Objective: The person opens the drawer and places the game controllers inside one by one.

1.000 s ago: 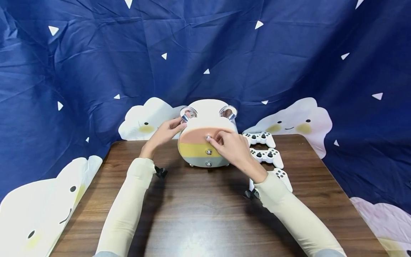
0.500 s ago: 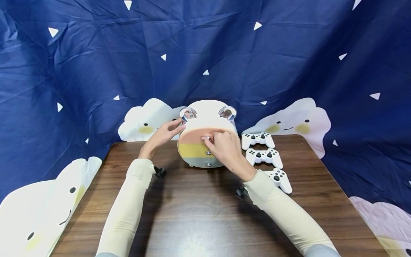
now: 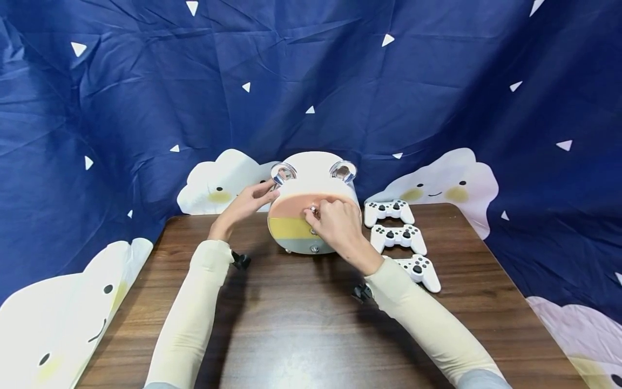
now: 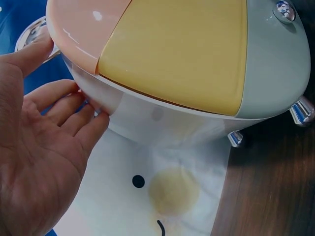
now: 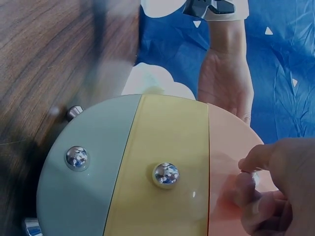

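A small white rounded drawer cabinet with two chrome rings on top stands at the table's far side. Its front has a coral drawer above, a yellow drawer in the middle and a grey-green drawer below. My right hand pinches the small shiny knob of the coral drawer between thumb and curled fingers, partly hiding it. My left hand touches the cabinet's left side with loosely extended fingers, its thumb near the coral front's edge and a chrome ring.
White game controllers lie in a column to the cabinet's right, the nearest one partly behind my right forearm. The brown wooden table meets a blue patterned cloth behind.
My right hand has shifted left and closer around the coral drawer's knob, uncovering more of the controllers. My left hand keeps its place, and the drawers show no clear movement.
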{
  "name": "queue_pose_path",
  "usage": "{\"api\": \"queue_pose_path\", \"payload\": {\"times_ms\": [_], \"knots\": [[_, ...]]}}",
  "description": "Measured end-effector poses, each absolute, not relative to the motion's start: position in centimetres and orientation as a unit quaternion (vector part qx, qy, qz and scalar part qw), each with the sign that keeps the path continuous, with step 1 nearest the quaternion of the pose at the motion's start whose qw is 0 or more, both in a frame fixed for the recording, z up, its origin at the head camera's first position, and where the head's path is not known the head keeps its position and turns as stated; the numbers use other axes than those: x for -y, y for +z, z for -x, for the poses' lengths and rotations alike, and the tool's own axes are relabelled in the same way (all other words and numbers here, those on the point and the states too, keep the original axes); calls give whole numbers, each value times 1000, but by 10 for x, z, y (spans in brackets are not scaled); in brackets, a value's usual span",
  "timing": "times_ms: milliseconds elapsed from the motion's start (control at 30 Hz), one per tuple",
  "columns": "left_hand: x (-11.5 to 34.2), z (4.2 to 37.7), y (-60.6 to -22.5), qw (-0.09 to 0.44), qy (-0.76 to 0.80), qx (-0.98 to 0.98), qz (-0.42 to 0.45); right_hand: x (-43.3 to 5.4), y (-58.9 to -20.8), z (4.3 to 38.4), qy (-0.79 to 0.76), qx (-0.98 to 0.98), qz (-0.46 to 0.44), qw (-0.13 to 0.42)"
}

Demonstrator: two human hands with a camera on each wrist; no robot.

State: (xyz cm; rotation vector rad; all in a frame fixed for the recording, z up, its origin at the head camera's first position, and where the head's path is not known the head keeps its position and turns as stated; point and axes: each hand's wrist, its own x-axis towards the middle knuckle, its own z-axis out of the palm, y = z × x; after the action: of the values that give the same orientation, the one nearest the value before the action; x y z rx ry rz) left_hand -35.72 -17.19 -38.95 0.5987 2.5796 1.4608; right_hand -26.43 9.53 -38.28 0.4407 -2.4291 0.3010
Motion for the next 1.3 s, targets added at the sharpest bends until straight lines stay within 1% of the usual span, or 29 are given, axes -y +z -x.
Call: {"api": "queue_pose_path", "payload": {"times_ms": [567,1167,1300], "knots": [[173,358,-390,58,482,-851,-200,-96,-387,253,110,909,-184,357],[172,358,-393,54,482,-848,-212,-103,-388,218,134,891,-214,377],[173,358,-393,59,487,-845,-211,-103,-390,210,143,893,-214,369]]}}
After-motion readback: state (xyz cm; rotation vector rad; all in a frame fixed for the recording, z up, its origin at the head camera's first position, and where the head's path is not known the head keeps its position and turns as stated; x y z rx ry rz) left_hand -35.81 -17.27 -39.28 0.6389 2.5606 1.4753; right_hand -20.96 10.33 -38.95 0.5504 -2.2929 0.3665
